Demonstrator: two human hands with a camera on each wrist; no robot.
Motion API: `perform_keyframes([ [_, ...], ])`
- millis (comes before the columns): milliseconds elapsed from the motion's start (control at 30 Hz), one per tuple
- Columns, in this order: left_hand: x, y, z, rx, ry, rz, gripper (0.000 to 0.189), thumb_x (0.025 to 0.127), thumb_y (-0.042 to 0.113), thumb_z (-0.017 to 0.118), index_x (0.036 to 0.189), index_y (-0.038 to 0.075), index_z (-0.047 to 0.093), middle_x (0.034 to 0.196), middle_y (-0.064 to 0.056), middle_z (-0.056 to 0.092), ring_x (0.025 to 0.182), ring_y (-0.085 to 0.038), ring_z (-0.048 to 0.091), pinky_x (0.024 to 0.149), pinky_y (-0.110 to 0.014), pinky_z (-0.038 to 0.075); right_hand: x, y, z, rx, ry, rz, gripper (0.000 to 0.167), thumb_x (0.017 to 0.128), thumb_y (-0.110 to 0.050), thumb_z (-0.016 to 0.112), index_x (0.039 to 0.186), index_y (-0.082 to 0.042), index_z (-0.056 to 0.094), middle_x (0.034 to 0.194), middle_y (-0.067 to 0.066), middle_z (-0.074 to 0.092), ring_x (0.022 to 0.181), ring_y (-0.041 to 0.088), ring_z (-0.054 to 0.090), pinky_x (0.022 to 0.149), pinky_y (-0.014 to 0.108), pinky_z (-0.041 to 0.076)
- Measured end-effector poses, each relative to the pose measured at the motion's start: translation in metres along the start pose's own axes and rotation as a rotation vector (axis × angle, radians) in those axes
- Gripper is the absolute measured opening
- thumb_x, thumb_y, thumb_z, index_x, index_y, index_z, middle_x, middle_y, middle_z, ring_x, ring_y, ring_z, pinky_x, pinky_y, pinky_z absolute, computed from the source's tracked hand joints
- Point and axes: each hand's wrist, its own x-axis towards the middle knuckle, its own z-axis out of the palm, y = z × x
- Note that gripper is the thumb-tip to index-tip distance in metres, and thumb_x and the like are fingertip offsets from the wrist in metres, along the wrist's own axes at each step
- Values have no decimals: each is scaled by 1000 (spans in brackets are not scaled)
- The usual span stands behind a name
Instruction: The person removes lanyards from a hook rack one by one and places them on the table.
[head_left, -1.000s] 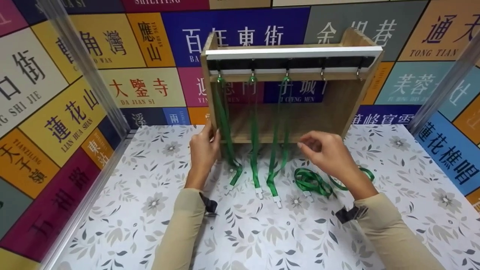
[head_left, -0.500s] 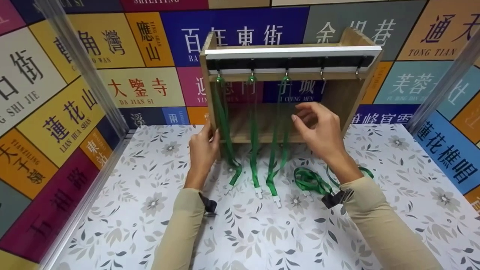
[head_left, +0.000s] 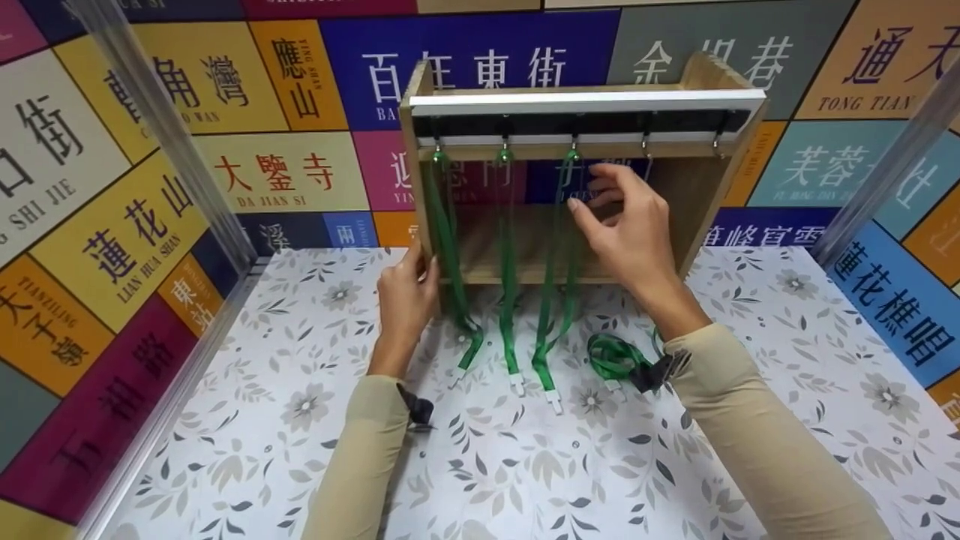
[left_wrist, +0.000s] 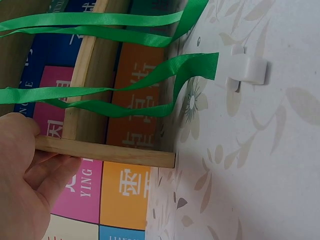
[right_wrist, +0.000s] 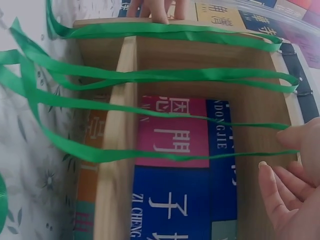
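Note:
A wooden rack (head_left: pixel 712 187) stands at the back, with a row of metal hooks along its top rail. My left hand (head_left: pixel 405 296) grips its left side panel (left_wrist: pixel 110 151), thumb on one face and fingers on the other. Three green lanyards hang from the hooks: a left lanyard (head_left: pixel 448 232), a middle lanyard (head_left: pixel 508 304) and a third lanyard (head_left: pixel 541 334). Their white plastic clips (head_left: pixel 553 402) lie on the table. My right hand (head_left: pixel 634 229) is raised at the third lanyard's straps (right_wrist: pixel 190 116), below its hook, with thumb and forefinger apart.
A coiled green lanyard (head_left: pixel 611 354) lies on the floral-patterned table (head_left: pixel 525 480), partly behind the right wrist's black strap. Two hooks at the right, including the fourth hook (head_left: pixel 645 146), carry nothing. Sign-patterned walls (head_left: pixel 292 172) stand behind and at the sides.
My right hand has risen from low in front of the rack, moving up and left to the third lanyard. The left hand and hanging lanyards have stayed in place.

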Motion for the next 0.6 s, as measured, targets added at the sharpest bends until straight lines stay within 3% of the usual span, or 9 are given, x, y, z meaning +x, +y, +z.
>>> perform_keyframes([
  [200, 1, -1, 0, 11, 22, 28, 27, 108, 22, 68, 132, 10, 72, 117, -17, 82, 106, -30, 81, 93, -45, 67, 9, -10, 5, -12, -7, 5, 45, 100, -27, 79, 137, -4, 69, 126, 13, 75, 108, 22, 75, 77, 9, 54],
  [400, 1, -2, 1, 20, 37, 45, 24, 107, 21, 69, 127, 8, 72, 114, -18, 83, 102, -32, 82, 91, -45, 68, 15, -21, 9, -69, 12, 33, 43, 102, -42, 75, 127, -7, 77, 116, 10, 81, 103, 21, 76, 85, 33, 62],
  [600, 0, -1, 0, -1, 16, 17, 26, 108, 24, 68, 130, 10, 72, 120, -16, 82, 108, -30, 81, 94, -43, 67, 22, -36, 9, -243, 68, 88, 56, 99, -67, 68, 115, -16, 85, 104, 2, 85, 89, 19, 78, 67, 35, 55],
])
